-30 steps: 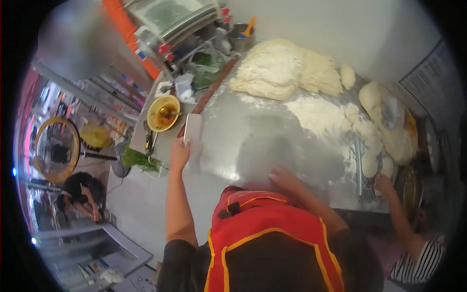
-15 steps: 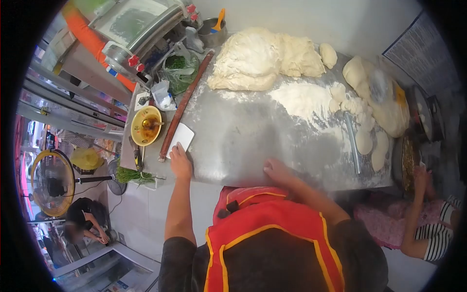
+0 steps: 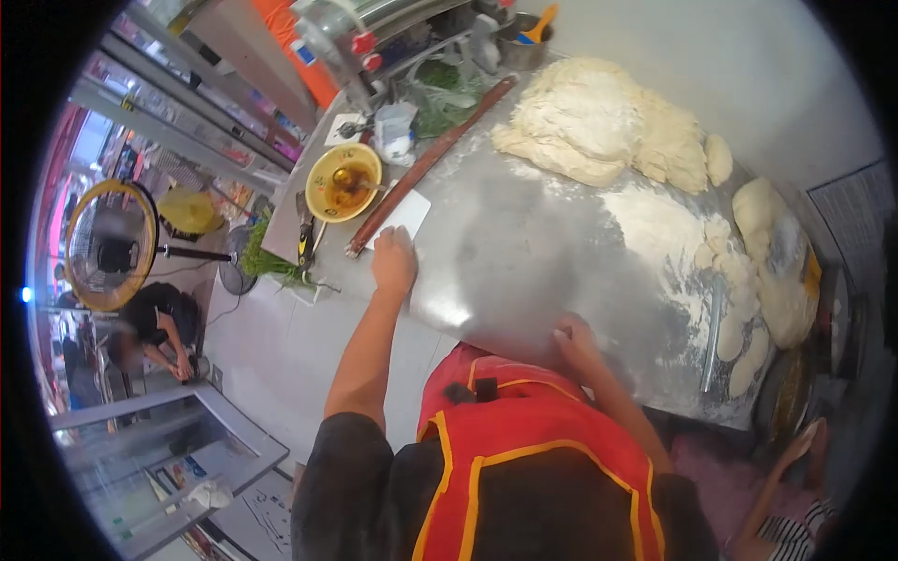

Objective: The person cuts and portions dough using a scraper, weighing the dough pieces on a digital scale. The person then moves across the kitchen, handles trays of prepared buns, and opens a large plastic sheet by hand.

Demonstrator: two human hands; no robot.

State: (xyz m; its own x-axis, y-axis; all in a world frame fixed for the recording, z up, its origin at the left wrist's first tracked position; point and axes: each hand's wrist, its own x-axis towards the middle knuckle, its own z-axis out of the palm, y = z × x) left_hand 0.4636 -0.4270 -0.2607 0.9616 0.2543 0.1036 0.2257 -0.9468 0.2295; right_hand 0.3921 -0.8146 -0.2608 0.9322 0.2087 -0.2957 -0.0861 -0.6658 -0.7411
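- Left hand [image 3: 394, 262] clamped on a white scraper [image 3: 410, 215], near the table's [image 3: 599, 280] left edge.
- Right hand [image 3: 575, 338] at the front edge; its grip I cannot tell.
- Rolling pin [image 3: 432, 165] in the way between scraper and yellow bowl [image 3: 318, 183].
- Dough [image 3: 589, 120] near the back edge, metal rod [image 3: 715, 332] toward the front-right corner.

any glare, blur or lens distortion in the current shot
Head view: fisheye bending with black corners; head view: pale glare on the metal tabletop between the left hand and the right hand, with a darker patch beyond; head view: the wall notice is too blurred to read.
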